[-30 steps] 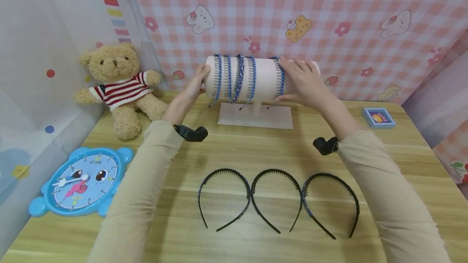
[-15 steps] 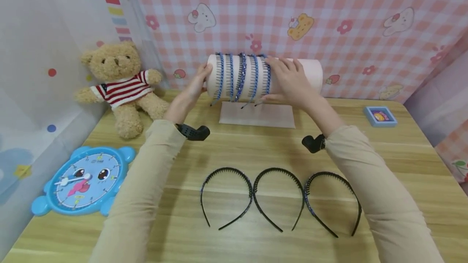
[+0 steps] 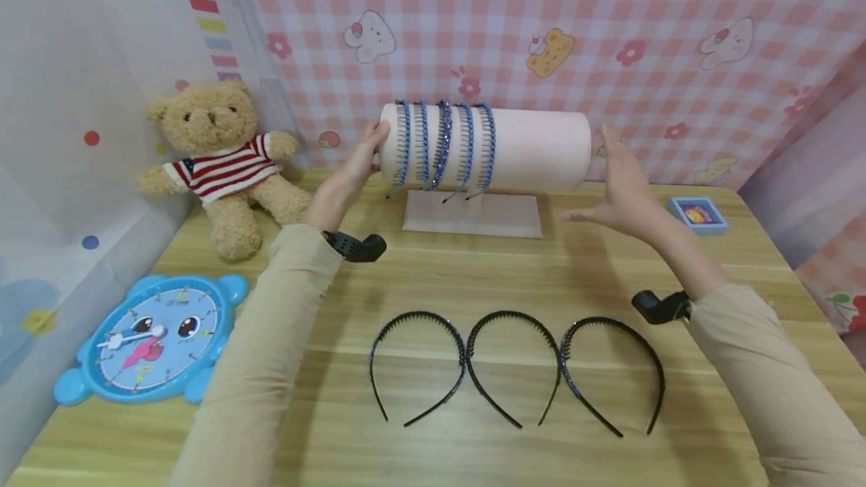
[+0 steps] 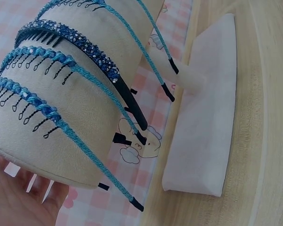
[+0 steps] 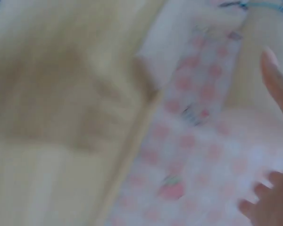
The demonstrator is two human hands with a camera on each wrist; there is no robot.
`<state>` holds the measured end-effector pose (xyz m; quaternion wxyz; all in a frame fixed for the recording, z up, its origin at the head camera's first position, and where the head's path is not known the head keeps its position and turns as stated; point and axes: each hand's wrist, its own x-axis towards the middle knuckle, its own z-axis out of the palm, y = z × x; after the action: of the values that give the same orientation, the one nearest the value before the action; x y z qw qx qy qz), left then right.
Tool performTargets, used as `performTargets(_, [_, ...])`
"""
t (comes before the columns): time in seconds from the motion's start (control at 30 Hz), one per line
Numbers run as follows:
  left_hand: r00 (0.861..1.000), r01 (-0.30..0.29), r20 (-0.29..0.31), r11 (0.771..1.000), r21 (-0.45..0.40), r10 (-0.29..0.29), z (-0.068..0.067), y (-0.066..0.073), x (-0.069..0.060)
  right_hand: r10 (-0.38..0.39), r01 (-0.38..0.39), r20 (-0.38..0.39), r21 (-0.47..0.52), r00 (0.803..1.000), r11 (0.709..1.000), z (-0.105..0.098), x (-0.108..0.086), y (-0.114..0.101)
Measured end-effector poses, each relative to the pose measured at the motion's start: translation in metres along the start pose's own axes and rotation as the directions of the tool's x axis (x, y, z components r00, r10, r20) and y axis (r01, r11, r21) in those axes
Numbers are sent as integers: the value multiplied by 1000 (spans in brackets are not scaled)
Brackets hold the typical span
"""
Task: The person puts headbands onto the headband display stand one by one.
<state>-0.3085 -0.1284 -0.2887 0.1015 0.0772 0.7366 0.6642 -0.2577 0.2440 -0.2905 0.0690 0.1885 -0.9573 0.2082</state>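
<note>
A headband display stand [image 3: 541, 149] has a pale padded roll on a flat base. Several blue headbands [image 3: 487, 145] sit side by side around its left half, one of them glittery [image 4: 89, 47]. My left hand [image 3: 355, 164] holds the roll's left end; in the left wrist view its fingers [image 4: 52, 200] lie against that end. My right hand [image 3: 625, 190] is off the roll's right end, thumb and fingers spread, holding nothing. The right wrist view is blurred, with that hand [image 5: 278, 197] at its edge. Three dark headbands [image 3: 507, 314] lie in a row on the table, nearer me.
A teddy bear [image 3: 223, 167] in a striped sweater sits at the back left. In front of it lies a blue toy clock [image 3: 158, 340]. A small blue frame [image 3: 698, 215] rests at the table's right. A pink checked curtain [image 3: 433, 28] hangs behind.
My right hand slid the rightmost blue headband left along the roll, beside the others, then let go and moved right, past the roll's end. My left hand has stayed at the left end.
</note>
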Motion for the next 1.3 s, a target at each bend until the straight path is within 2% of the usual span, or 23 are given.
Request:
performTargets(0.03, [1000,-2,1,1000,2,2,0,0,0,17,-18,72,10,997,1000,0,-9,8])
performTargets(0.07, [1000,-5,2,1000,0,5,0,0,1,39,-43,162,17,986,999,0,-18,16])
performTargets(0.1, [1000,-6,3,1000,-3,6,0,0,1,54,-63,249,29,967,998,1,-26,23])
performTargets(0.13, [1000,-6,5,1000,-4,6,0,0,1,55,-78,342,53,938,996,3,-35,29])
performTargets(0.23, [1000,3,4,1000,-5,-3,0,1,0,56,-160,576,133,816,978,13,-57,40])
performTargets(0.3, [1000,8,1,1000,-6,-8,1,1,0,26,-210,668,196,743,958,22,-67,43])
performTargets(0.33, [1000,10,1,1000,-3,-10,1,1,-1,11,-230,700,220,714,948,27,-71,44])
performTargets(0.4, [1000,9,4,1000,-1,-9,1,1,0,-12,-248,732,245,681,937,34,-74,45])
performTargets(0.43, [1000,8,7,1000,-2,-8,1,1,0,-22,-246,738,253,675,936,36,-75,45])
performTargets(0.5, [1000,9,9,1000,-3,-9,1,2,0,-27,-218,727,242,686,945,38,-73,48])
performTargets(0.57, [1000,11,6,1000,-8,-11,1,3,0,-26,-149,697,191,717,970,35,-70,52])
performTargets(0.6, [1000,12,3,1000,-9,-12,1,3,-1,-28,-116,673,169,739,979,33,-68,55])
performTargets(0.63, [1000,13,1,1000,-7,-13,1,3,-1,-40,-57,633,132,773,990,31,-66,58])
performTargets(0.67, [1000,13,-1,1000,-7,-13,1,3,-2,-35,-31,600,99,799,995,27,-64,61])
performTargets(0.73, [1000,10,-2,1000,-8,-10,0,3,-3,6,-42,536,55,845,998,18,-58,64])
performTargets(0.8, [1000,6,-1,1000,-10,-6,0,3,-3,86,-111,470,26,879,993,6,-51,64])
performTargets(0.83, [1000,7,-1,1000,-10,-7,0,3,-3,140,-164,445,16,884,986,-1,-46,63])
performTargets(0.9, [1000,10,-2,1000,-8,-10,0,2,-4,247,-285,400,36,883,958,-15,-36,60])
performTargets(1.0, [1000,15,-2,1000,-3,-15,0,1,-3,349,-385,286,77,892,920,-32,-22,54])
performTargets(1.1, [1000,14,-3,1000,-7,-14,-1,1,-3,404,-423,138,165,904,891,-42,-11,45])
performTargets(1.17, [1000,11,-1,1000,-9,-11,-1,1,-2,425,-426,58,235,904,874,-47,-5,36])
performTargets(1.23, [1000,8,-1,1000,-11,-8,-1,1,-1,452,-434,-1,278,892,857,-51,1,26])
performTargets(1.3, [1000,6,-3,1000,-13,-6,0,1,-1,487,-451,-16,351,873,821,-54,6,15])
